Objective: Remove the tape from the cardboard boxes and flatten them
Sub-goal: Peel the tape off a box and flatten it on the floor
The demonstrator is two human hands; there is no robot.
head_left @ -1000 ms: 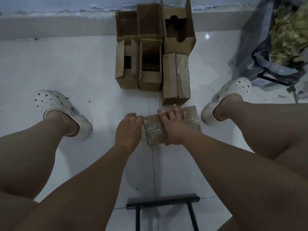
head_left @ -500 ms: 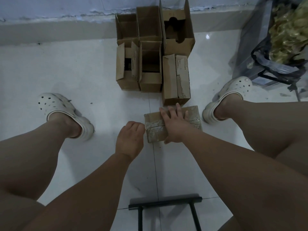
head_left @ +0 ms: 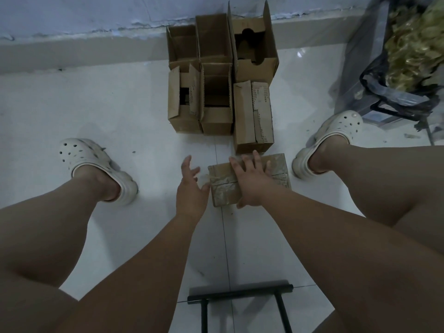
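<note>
head: right hand [head_left: 249, 180] presses taped box [head_left: 222, 188]

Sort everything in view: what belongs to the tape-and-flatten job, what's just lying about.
Job: taped cardboard box, right hand pressing it, left hand beside it, opened boxes by the wall.
Lying about: black metal frame, black bag of yellowish material.

Seven cardboard boxes [head_left: 182, 44] [head_left: 212, 37] [head_left: 254, 61] [head_left: 183, 116] [head_left: 216, 121] [head_left: 252, 116] [head_left: 223, 188], two hands [head_left: 192, 191] [head_left: 249, 183], two white clogs [head_left: 81, 155] [head_left: 336, 131], one black frame [head_left: 240, 290].
</note>
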